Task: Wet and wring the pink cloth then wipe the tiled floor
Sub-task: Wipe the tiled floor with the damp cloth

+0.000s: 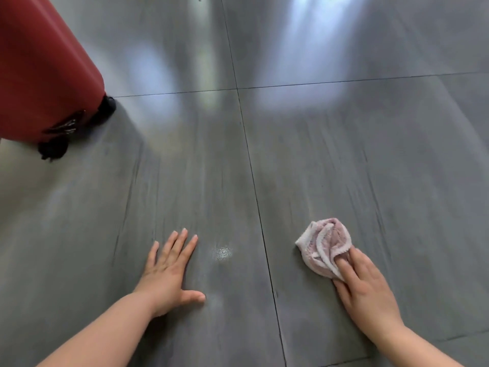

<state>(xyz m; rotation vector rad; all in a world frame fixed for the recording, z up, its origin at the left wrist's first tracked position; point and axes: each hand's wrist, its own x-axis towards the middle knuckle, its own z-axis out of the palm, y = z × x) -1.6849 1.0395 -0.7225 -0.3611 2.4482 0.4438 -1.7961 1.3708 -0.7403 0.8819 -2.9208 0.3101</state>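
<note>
The pink cloth (pixel 324 243) lies bunched up on the grey tiled floor (pixel 317 154) at the lower right. My right hand (pixel 366 290) presses on the cloth's near edge, fingers on top of it. My left hand (pixel 166 274) rests flat on the floor to the left, fingers spread, holding nothing. A small pale wet-looking patch (pixel 222 252) shows on the tile between the two hands.
A dark red suitcase (pixel 39 64) on black wheels stands at the upper left. Dark grout lines cross the floor, one running from top to bottom between my hands. Bright reflections shine on the far tiles.
</note>
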